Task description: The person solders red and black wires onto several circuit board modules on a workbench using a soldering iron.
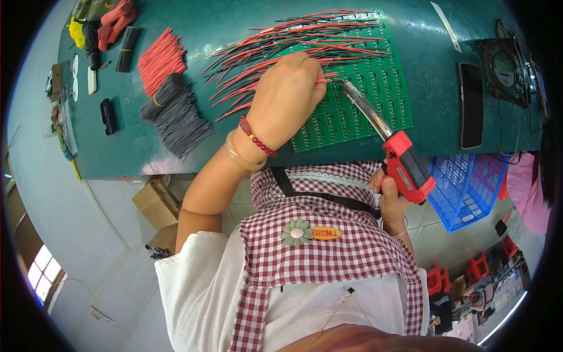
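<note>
My left hand [290, 94] is closed over the green circuit board panel [352, 126], pinching a red wire [328, 75] between thumb and fingers. The wire's end lies on the board beside the dark tip of a soldering iron [407, 167]. This gun-shaped iron has a metal barrel and a red and black handle, with my right hand [392, 196] wrapped around the grip at the table's near edge. Many red and black wires [281, 35] stretch leftward from the panel's far rows. Further left lie a bundle of red wires [161, 61] and a tied bundle of black wires [182, 123].
A phone [471, 105] and a black fan [505, 69] are on the right side of the green table [234, 154]. Below its edge stands a blue plastic basket [460, 196]. A black clip-like object [108, 116] and a smaller dark bundle [127, 50] lie at left.
</note>
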A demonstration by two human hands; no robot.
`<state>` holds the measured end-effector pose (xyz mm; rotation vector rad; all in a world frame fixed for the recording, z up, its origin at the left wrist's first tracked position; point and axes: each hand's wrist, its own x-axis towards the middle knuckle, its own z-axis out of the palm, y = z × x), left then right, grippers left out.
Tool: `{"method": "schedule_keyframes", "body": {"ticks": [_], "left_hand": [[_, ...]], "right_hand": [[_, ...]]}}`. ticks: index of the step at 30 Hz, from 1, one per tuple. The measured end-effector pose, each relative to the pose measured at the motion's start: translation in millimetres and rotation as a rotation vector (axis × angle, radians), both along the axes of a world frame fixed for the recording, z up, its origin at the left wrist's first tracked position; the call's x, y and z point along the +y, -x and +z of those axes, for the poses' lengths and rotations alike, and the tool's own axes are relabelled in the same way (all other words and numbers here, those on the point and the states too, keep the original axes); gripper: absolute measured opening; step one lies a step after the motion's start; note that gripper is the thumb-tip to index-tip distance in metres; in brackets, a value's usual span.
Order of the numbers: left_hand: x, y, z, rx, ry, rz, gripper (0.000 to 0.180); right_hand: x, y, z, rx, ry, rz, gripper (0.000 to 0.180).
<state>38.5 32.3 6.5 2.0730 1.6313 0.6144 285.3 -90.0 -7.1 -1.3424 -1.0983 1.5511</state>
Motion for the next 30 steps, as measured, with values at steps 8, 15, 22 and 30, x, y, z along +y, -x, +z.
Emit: {"method": "schedule_keyframes", "body": {"ticks": [8,15,22,30], "left_hand": [[2.1,-1.9,-1.5,0.024,0.003,0.004,0.012],[3.0,-1.0,0.3,0.04,-0.002,-0.011,0.012],[3.8,-1.4,1.6,0.056,0.022,-0.008,0.012],[4.1,-2.3,2.0,0.074,0.022,-0.002,0.013]], "right_hand": [[-0.2,-1.7,-2.0,-0.024,-0.004,0.045,0.035],[1.3,2.5,3.1,0.114,-0.037,-0.05,0.056],[2.0,2.9,4.9,0.137,-0.018,-0.085,0.058],[2.7,-0.2,0.7,0.113,-0.074,-0.089,0.054]]}}
